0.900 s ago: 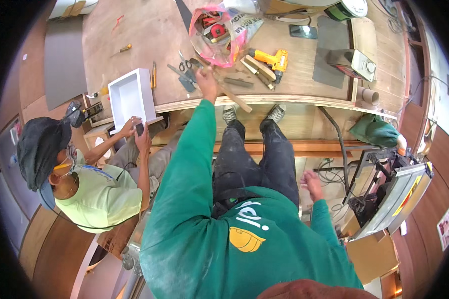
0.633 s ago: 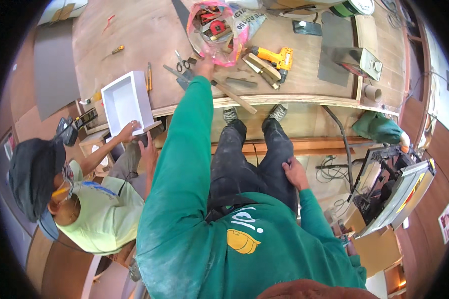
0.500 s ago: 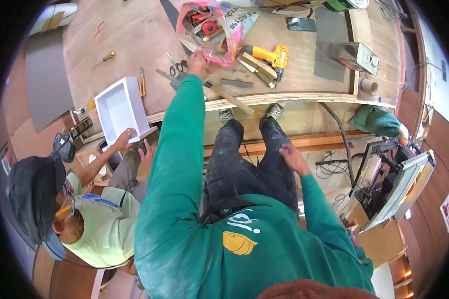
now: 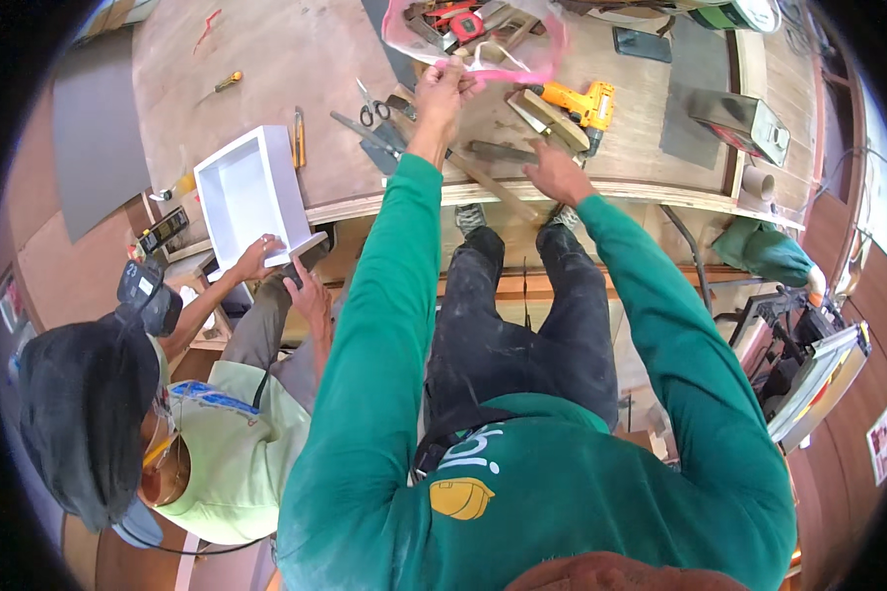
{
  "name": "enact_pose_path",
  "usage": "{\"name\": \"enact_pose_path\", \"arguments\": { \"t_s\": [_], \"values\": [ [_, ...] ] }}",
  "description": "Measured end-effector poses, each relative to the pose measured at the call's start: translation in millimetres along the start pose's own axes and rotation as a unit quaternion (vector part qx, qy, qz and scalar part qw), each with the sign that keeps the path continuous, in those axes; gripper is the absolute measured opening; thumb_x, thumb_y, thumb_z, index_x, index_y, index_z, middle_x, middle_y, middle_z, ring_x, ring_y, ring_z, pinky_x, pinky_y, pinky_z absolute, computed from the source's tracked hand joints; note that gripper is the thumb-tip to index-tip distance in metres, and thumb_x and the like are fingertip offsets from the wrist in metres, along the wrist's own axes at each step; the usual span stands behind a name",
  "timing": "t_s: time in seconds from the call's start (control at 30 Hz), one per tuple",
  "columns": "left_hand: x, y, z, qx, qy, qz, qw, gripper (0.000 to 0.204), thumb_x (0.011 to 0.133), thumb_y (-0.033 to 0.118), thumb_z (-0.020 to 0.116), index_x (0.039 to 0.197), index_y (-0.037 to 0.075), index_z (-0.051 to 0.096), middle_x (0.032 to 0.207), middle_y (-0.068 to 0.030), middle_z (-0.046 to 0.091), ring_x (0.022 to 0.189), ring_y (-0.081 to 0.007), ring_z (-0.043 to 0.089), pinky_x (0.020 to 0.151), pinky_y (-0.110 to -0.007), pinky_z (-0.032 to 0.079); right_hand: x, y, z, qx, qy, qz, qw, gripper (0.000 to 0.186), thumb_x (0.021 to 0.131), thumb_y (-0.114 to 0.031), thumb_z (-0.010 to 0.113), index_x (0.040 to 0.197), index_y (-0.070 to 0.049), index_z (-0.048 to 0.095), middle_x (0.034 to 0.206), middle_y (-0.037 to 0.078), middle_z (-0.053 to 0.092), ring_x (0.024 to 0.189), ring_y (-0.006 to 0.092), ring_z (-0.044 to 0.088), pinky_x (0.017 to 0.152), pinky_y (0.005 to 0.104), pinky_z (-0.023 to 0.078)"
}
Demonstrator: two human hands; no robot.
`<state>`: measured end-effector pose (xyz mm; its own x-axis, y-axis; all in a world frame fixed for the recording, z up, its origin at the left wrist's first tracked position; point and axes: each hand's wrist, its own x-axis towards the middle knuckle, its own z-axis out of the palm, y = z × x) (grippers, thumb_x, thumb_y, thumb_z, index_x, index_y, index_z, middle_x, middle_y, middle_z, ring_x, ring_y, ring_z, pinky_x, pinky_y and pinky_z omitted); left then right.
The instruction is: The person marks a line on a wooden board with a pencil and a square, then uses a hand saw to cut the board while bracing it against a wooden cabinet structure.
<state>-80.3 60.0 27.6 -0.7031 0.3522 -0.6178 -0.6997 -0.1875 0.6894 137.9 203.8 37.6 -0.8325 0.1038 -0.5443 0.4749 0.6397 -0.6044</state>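
My left hand (image 4: 442, 94) is closed on the rim of a pink plastic bag (image 4: 559, 44), which lies with its mouth towards me. Inside it are a red tape measure (image 4: 466, 27) and several other tools. My right hand (image 4: 559, 175) is at the bench edge, thumb and fingers around the near end of a dark flat bar (image 4: 498, 151). A wooden handle (image 4: 493, 185) sticks out over the edge between my hands. Scissors (image 4: 373, 104) lie left of my left hand. A yellow drill (image 4: 586, 101) and a wooden-backed brush or block (image 4: 557, 120) lie beyond my right hand.
On my left a co-worker in a dark cap holds a white box-shaped drawer (image 4: 246, 197). A utility knife (image 4: 300, 138), a screwdriver (image 4: 225, 84), a phone (image 4: 642, 44) and a metal can (image 4: 744, 126) are on the bench. A table-like machine (image 4: 818, 384) stands at right.
My right hand has risen from beside my thigh to the bench edge at the dark bar. My left hand still grips the bag, whose mouth is now spread wider. The view has shifted slightly.
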Motion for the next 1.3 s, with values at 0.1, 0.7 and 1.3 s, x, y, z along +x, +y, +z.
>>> {"name": "enact_pose_path", "arguments": {
  "t_s": [0.1, 0.7, 1.3],
  "values": [
    [-10, -2, 4, 0.037, -0.013, -0.018, 0.999, 0.027, 0.109, 0.027, 0.066, 0.115, 0.001, 0.062, 0.105, -0.0113, 0.073, 0.091, -0.0229, 0.074, 0.086, -0.035, 0.065, 35, 12, 33, -0.12, -0.01, 0.03, 0.992, 0.053, 0.097, -0.029, 0.066, 0.136, 0.006, 0.056, 0.133, 0.03, 0.062, 0.126, 0.0485, 0.061, 0.101, 0.0587, 0.053],
    [-32, -132, -57, 0.801, -0.223, 0.219, 0.51, 0.037, 0.086, 0.026, 0.079, 0.121, 0.018, 0.074, 0.117, -0.0066, 0.069, 0.113, -0.0326, 0.069, 0.096, -0.049, 0.056, 69, 56, 23, -0.24, 0.105, 0.039, 0.964, 0.067, 0.081, -0.031, 0.085, 0.131, -0.001, 0.052, 0.123, 0.021, 0.065, 0.12, 0.0389, 0.065, 0.096, 0.0553, 0.054],
    [-133, 12, 15, 0.185, 0.025, 0.035, 0.982, 0.042, 0.106, 0.039, 0.069, 0.13, 0.004, 0.068, 0.112, -0.004, 0.07, 0.096, -0.0147, 0.065, 0.08, -0.034, 0.053, -25, 31, -77, 0.181, -0.103, 0.071, 0.976, 0.084, 0.078, -0.033, 0.086, 0.138, 0.013, 0.051, 0.117, 0.026, 0.07, 0.106, 0.0378, 0.069, 0.095, 0.0443, 0.056]
  ]
}}
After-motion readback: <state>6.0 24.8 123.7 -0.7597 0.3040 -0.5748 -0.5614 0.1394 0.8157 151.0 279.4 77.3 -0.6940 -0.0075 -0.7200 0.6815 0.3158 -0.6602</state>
